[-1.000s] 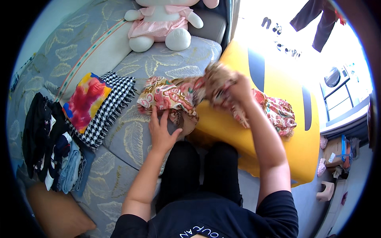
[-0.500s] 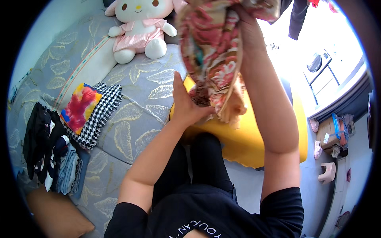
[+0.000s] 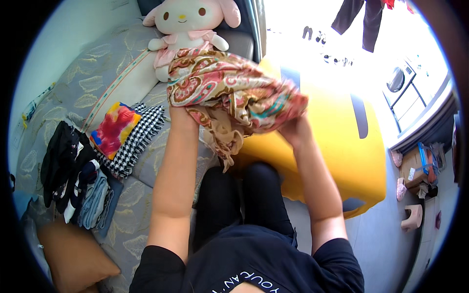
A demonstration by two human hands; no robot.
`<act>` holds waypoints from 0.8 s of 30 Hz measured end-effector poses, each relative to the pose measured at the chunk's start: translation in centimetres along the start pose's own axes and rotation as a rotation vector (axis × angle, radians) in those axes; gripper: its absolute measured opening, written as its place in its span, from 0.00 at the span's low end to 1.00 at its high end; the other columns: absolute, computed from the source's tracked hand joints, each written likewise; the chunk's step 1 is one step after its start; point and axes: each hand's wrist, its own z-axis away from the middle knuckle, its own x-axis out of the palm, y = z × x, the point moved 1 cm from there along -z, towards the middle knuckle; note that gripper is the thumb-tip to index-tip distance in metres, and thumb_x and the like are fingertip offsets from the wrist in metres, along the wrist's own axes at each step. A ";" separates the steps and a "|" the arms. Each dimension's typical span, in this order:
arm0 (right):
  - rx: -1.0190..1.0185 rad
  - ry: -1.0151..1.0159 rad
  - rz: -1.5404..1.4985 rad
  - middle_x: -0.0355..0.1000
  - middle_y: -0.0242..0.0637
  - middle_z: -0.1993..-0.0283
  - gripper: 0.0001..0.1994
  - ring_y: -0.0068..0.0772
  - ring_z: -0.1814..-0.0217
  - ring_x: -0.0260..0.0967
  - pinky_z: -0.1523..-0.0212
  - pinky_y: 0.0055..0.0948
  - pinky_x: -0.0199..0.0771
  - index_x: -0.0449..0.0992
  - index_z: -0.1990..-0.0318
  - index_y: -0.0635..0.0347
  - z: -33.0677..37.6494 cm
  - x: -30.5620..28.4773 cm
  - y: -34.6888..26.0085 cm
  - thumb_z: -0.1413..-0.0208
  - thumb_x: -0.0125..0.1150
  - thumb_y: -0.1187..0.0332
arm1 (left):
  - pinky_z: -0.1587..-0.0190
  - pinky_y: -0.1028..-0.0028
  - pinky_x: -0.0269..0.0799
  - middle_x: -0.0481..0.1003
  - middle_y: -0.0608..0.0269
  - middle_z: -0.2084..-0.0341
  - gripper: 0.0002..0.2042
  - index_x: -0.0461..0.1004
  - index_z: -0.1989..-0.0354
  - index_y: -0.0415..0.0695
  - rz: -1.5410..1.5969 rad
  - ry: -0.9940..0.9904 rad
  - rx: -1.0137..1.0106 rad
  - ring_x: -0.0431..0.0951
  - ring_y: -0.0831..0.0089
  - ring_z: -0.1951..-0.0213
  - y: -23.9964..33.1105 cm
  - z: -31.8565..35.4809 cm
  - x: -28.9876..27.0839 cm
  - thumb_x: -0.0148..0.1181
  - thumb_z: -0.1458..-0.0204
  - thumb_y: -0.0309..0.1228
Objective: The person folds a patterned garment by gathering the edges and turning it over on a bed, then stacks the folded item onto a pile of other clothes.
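Observation:
A paisley-patterned scarf (image 3: pixel 227 90) in pink, brown, cream and teal is held up in front of me, spread sideways between both hands. My left hand (image 3: pixel 184 117) grips its left end; the cloth drapes over the fingers and hides most of them. On the other side my right hand (image 3: pixel 297 131) is closed on the bunched right end, which is slightly blurred. A beige fringed edge dangles from the middle of the scarf, above my knees and beside the yellow-covered table (image 3: pixel 322 161).
On the grey leaf-patterned sofa (image 3: pixel 141 210) lie a folded houndstooth scarf (image 3: pixel 152 119), a bright multicoloured folded cloth (image 3: pixel 116 129), dark clothes (image 3: pixel 61 161) and folded jeans (image 3: pixel 93 200). A plush toy (image 3: pixel 188 19) sits behind. A brown cushion (image 3: pixel 73 259) lies lower left; a pink stool (image 3: pixel 413 217) stands right.
The scarf has come down and left from its raised, hanging position and now stretches sideways. My left hand has moved up and left onto it; my right hand has lowered.

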 end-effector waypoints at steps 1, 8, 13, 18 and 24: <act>0.179 0.274 0.208 0.63 0.42 0.41 0.29 0.42 0.38 0.60 0.36 0.57 0.53 0.56 0.35 0.54 2.3 -2.7 2.0 0.41 0.49 0.54 | 0.50 0.61 0.76 0.73 0.54 0.51 0.17 0.68 0.47 0.41 -0.052 0.070 0.038 0.76 0.63 0.52 0.8 0.7 -0.1 0.45 0.40 0.36; 0.341 0.396 0.312 0.36 0.50 0.30 0.47 0.47 0.30 0.41 0.37 0.68 0.39 0.39 0.29 0.48 7.1 0.1 9.1 0.50 0.58 0.42 | 0.50 0.68 0.74 0.74 0.61 0.55 0.13 0.70 0.51 0.43 -0.329 0.157 0.187 0.76 0.69 0.55 -0.4 3.4 0.2 0.44 0.39 0.35; 0.267 0.085 0.334 0.52 0.39 0.33 0.40 0.45 0.32 0.52 0.44 0.60 0.59 0.47 0.31 0.46 6.5 3.6 8.4 0.45 0.49 0.36 | 0.48 0.66 0.72 0.74 0.59 0.54 0.14 0.69 0.49 0.42 -0.329 -0.019 0.059 0.75 0.67 0.53 -3.5 5.7 2.3 0.46 0.40 0.33; 0.210 0.051 -0.025 0.55 0.42 0.32 0.33 0.42 0.32 0.54 0.34 0.45 0.58 0.57 0.35 0.51 6.2 2.8 10.6 0.41 0.43 0.40 | 0.47 0.64 0.72 0.73 0.58 0.52 0.15 0.67 0.47 0.41 0.349 -0.072 -0.339 0.75 0.65 0.52 -5.8 7.2 3.5 0.48 0.40 0.32; 0.203 -0.059 -0.299 0.63 0.45 0.38 0.31 0.46 0.38 0.62 0.39 0.49 0.64 0.60 0.38 0.59 6.0 3.5 10.5 0.44 0.55 0.50 | 0.47 0.62 0.71 0.72 0.56 0.51 0.16 0.65 0.45 0.40 0.523 -0.136 -0.441 0.74 0.64 0.51 -3.7 9.3 2.5 0.49 0.41 0.31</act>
